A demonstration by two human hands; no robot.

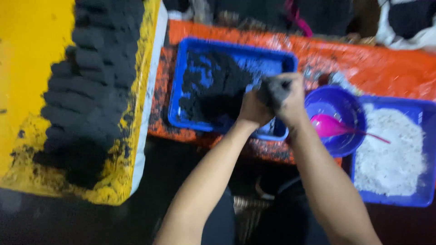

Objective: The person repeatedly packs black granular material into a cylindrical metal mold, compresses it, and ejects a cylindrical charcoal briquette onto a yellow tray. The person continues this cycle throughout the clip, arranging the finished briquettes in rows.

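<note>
Head view: both hands squeeze dark, crumbly lump (274, 92).

Bowl (352, 106) between two trays (181, 81) — spoon (334, 126) in it.

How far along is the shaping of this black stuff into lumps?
Done: rows of black lumps lie on the yellow sheet. In hand: the left hand and right hand press a dark lump together. Left: black powder remains in the blue tray.
</note>
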